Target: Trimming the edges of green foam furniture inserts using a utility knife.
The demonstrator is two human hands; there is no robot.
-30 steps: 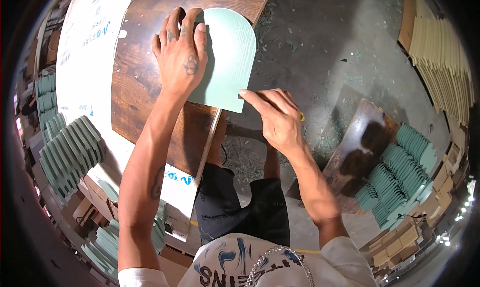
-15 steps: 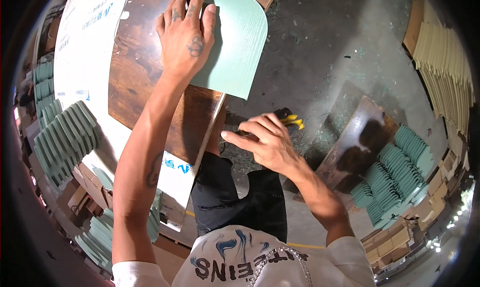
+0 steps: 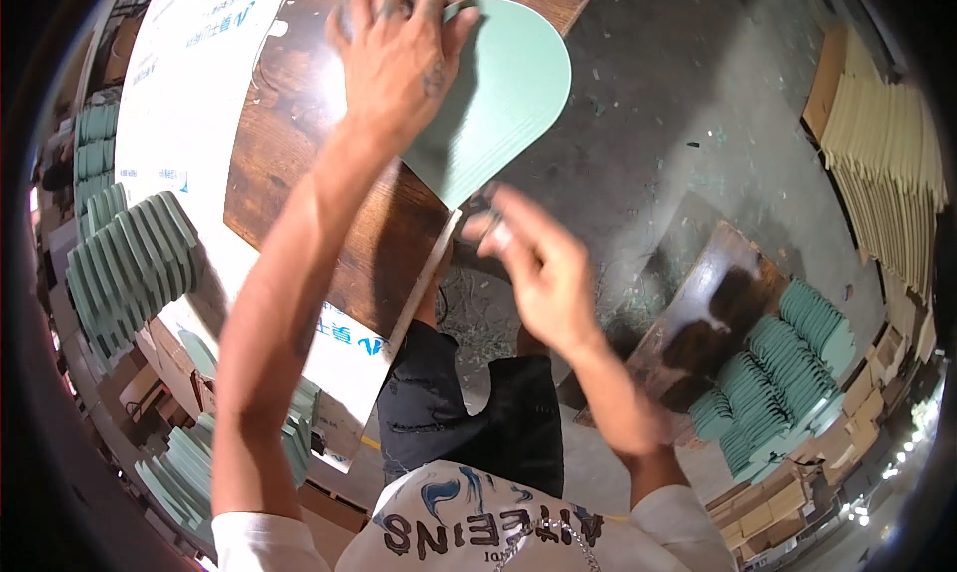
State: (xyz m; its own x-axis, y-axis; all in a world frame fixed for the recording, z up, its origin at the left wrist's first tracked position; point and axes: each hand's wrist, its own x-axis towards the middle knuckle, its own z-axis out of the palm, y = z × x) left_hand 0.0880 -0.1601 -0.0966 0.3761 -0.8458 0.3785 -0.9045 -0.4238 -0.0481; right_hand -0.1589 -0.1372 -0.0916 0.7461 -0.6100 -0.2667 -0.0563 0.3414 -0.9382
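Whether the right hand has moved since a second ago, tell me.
Yes. The right hand pulled back toward the body from the pale green arch-shaped board, then rose again to its lower corner, beside the dark wooden tabletop edge.

Pale green arch-shaped board (image 3: 503, 98) laid on dark wooden tabletop (image 3: 319, 193), overhanging right edge. Left hand (image 3: 399, 58) pressed on it. Right hand (image 3: 533, 263) below. Stacked green boards (image 3: 130, 263) at left.
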